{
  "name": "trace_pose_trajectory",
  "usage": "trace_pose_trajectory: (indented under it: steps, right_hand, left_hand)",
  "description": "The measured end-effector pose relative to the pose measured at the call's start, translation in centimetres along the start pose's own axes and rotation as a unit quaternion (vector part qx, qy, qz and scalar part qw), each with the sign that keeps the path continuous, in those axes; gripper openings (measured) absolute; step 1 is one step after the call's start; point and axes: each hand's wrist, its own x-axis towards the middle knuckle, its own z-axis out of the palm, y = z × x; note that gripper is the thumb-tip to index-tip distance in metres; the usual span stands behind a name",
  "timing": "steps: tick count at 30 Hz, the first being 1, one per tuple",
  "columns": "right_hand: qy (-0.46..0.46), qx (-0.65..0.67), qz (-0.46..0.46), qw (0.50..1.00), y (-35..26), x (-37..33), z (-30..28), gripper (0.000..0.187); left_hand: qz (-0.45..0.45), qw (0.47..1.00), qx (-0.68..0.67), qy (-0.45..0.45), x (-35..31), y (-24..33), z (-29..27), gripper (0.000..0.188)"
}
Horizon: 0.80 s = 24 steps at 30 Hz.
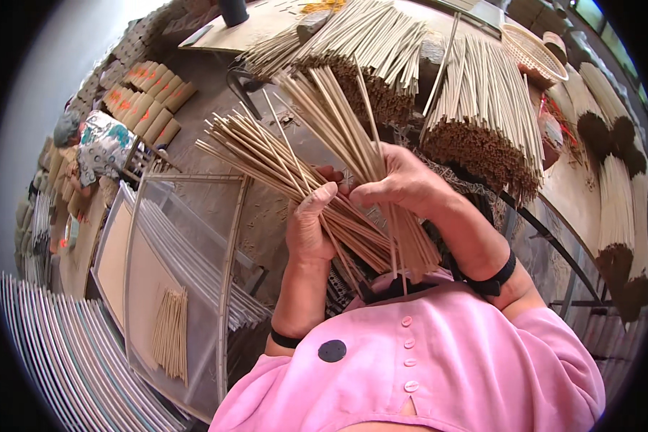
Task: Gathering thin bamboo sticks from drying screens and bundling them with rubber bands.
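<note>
My left hand [312, 222] is closed round a loose bundle of thin tan incense sticks [248, 153], its thumb lying across them. These sticks slant from upper left down toward my lap, and a few stand out of line. In my right hand [405, 184] is a second bundle of incense sticks [325, 108], gripped between thumb and fingers. The two bundles cross in front of my pink top, and their lower ends reach my waist. Some fingers of both hands are hidden behind the sticks.
Large piles of sticks [482, 101] with brown ends lie ahead, beside a woven basket [531, 56]. A framed rack [187, 176] with a small stick bundle [171, 335] stands at left. Another person [106, 147] bends near stacked rolls [145, 101]. More bundles [615, 209] line the right.
</note>
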Motion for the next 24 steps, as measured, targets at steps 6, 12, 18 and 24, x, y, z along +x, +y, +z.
trace_pose_trajectory:
  steps: [6, 12, 18, 24]
  right_hand:
    - [0.083, 0.01, -0.053, 0.995, -2.3, -3.1, 0.2, 0.044]
    - [0.234, -0.045, -0.19, 0.952, -11.4, -12.1, -1.5, 0.03]
    - [0.402, -0.206, -0.348, 0.821, -19.6, -23.7, -13.5, 0.029]
    - [0.537, -0.329, -0.328, 0.704, -17.5, -24.6, -23.7, 0.023]
  left_hand:
    - [-0.003, 0.996, -0.09, -0.02, 0.2, -0.2, 1.8, 0.031]
    - [0.087, 0.978, -0.12, -0.144, 0.1, 3.2, 0.2, 0.036]
    - [0.154, 0.988, 0.01, 0.026, -1.1, 2.2, 3.6, 0.03]
    - [0.147, 0.987, 0.036, -0.051, -1.4, 1.8, 4.2, 0.031]
